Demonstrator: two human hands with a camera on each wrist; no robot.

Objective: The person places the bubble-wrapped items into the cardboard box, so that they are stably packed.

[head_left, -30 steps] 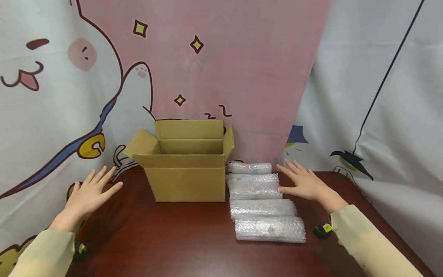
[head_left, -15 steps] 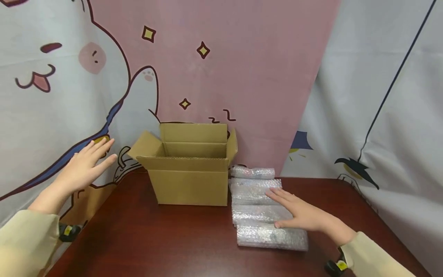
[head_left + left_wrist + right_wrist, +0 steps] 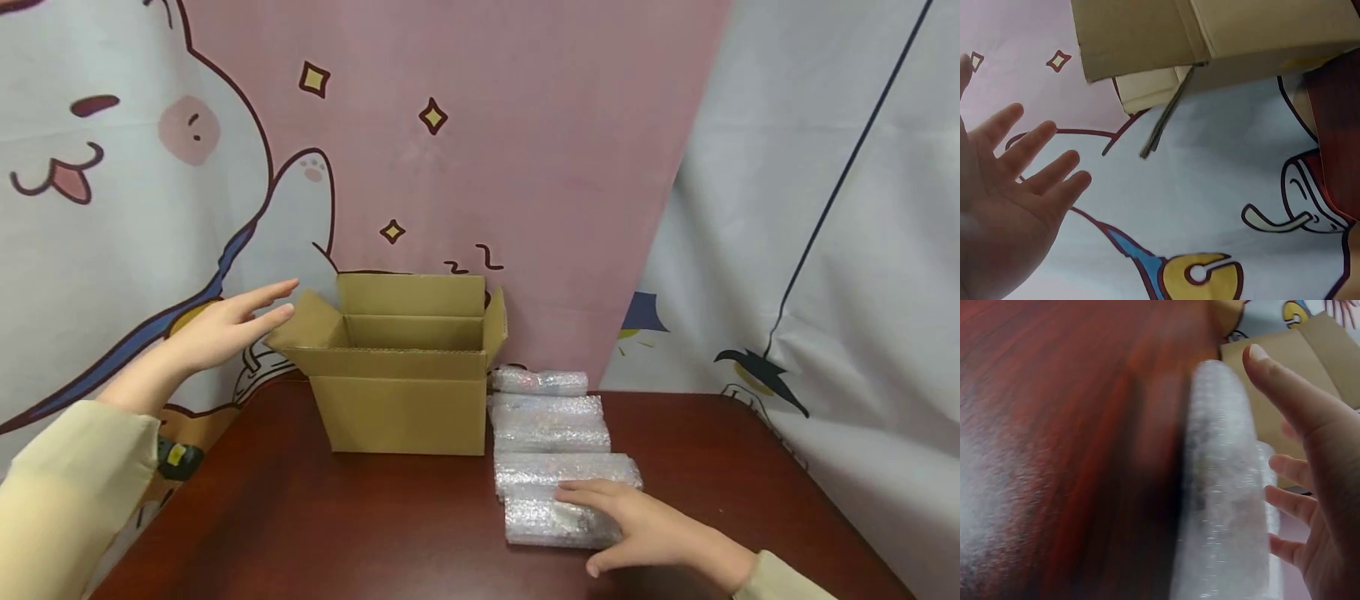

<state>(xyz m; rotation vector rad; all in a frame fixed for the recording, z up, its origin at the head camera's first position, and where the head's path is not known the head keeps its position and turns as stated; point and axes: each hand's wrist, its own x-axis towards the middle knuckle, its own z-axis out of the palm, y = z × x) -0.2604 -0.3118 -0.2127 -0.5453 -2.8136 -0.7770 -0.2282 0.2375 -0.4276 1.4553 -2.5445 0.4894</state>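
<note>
An open cardboard box (image 3: 408, 415) stands on the table, its flaps spread. To its right, several bubble-wrapped packages (image 3: 551, 423) lie in a row running toward the front. My right hand (image 3: 648, 529), fingers parted, is over the right end of the nearest bubble-wrapped package (image 3: 536, 521); whether it touches is unclear. In the right wrist view that package (image 3: 1219, 487) lies beside the spread thumb and fingers. My left hand (image 3: 228, 329) is raised by the box's left flap (image 3: 307, 321), holding nothing. Its fingers are extended in the left wrist view, apart from the box (image 3: 1266, 31).
The dark red wooden table (image 3: 360, 525) extends around the box and packages. Behind it hangs a printed cloth (image 3: 525, 167) with a cartoon animal and stars, close to the box's back. A pale cloth (image 3: 810, 208) borders the right side.
My right hand has come down and toward the front, to the nearest package. My left hand has risen and moved right, toward the box's left flap. Box and packages stay put.
</note>
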